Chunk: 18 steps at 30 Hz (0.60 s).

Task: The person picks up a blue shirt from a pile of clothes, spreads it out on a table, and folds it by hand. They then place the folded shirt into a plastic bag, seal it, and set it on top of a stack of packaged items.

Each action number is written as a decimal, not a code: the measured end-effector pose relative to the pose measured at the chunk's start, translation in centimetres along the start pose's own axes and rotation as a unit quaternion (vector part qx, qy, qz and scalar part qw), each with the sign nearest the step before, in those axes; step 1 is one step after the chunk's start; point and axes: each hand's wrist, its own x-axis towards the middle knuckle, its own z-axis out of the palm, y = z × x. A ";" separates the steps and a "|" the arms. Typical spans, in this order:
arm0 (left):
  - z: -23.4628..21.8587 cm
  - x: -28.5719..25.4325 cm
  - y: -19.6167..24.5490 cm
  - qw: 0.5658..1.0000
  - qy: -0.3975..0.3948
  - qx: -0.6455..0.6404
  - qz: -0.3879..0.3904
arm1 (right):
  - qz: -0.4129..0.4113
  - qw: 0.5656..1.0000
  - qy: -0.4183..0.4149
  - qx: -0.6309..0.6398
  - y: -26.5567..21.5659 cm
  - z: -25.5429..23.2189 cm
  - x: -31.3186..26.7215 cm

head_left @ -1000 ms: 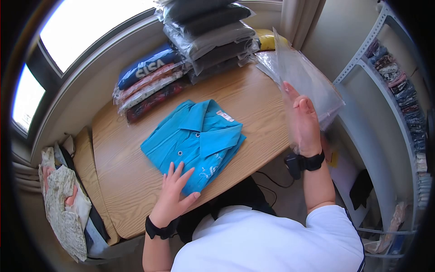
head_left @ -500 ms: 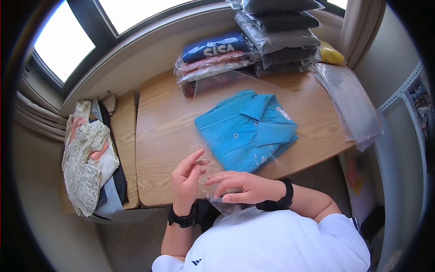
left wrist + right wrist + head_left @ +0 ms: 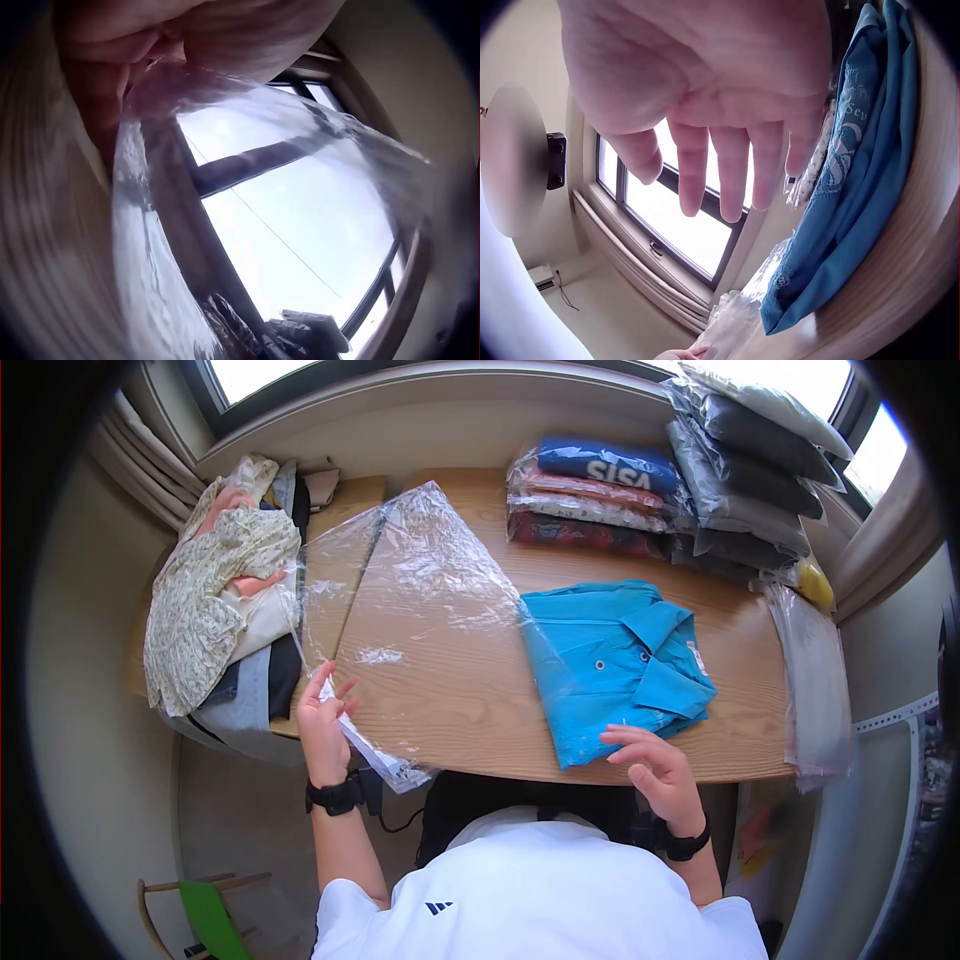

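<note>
Since 0.5 s ago you've spread the clear bag [image 3: 420, 610] over the worktop [image 3: 470, 700], left hand [image 3: 322, 722] pinching its 7 o'clock corner, right hand [image 3: 655, 775] relaxed, empty, by the blue shirt [image 3: 610, 665] at 3 o'clock — hold bag mouth wide w/ it.

One folded bright-blue polo shirt [image 3: 615, 665]; one clear plastic bag [image 3: 425, 615] held up; two stacks of bagged garments [image 3: 595, 500].

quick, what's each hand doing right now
Left hand: pinching the edge of the clear bag.
Right hand: open, holding nothing, by the blue shirt.
</note>
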 end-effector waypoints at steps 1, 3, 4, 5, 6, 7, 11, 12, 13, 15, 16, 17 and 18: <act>-0.2 0.4 -0.3 1.000 0.000 0.004 0.005 | 0.000 1.000 0.011 -0.001 -0.1 0.0 -0.1; -0.5 1.0 -0.6 1.000 0.002 0.008 0.016 | -0.002 1.000 0.006 -0.012 -0.1 0.1 -0.1; -0.9 1.7 -1.0 0.999 -0.006 0.035 0.002 | -0.011 1.000 0.010 -0.019 -0.1 0.1 0.0; -1.2 2.7 -1.3 0.998 -0.017 0.061 -0.009 | -0.018 0.999 0.012 -0.024 -0.2 0.1 0.1; -1.8 3.3 -1.4 0.995 -0.040 0.083 -0.034 | -0.017 0.999 0.005 -0.028 -0.3 0.1 0.1; -2.1 3.7 -1.6 0.995 -0.044 0.081 -0.030 | -0.015 0.999 -0.001 -0.032 -0.4 0.0 0.0; -2.8 3.6 -0.7 0.990 -0.026 0.132 0.034 | -0.021 0.998 -0.012 -0.058 -0.5 -0.5 0.2; -3.0 3.3 -0.2 0.979 -0.009 0.179 0.097 | -0.016 0.998 -0.008 -0.058 -0.7 -0.7 0.3; -3.2 2.9 0.3 0.961 0.007 0.226 0.159 | -0.007 0.996 0.003 -0.094 -1.0 -1.2 0.5; -1.4 -0.1 2.7 0.955 0.029 0.249 0.158 | 0.002 0.984 0.014 -0.177 -0.9 -2.7 1.1; -0.3 -1.7 3.9 0.947 0.001 0.269 0.178 | 0.006 0.969 0.022 -0.247 -0.6 -3.7 1.5; 0.8 -3.2 5.0 0.937 -0.027 0.287 0.199 | 0.009 0.948 0.029 -0.317 -0.3 -4.7 1.8; 2.1 -4.6 5.9 0.937 -0.032 0.287 0.197 | 0.014 0.948 0.031 -0.317 0.4 -5.4 1.9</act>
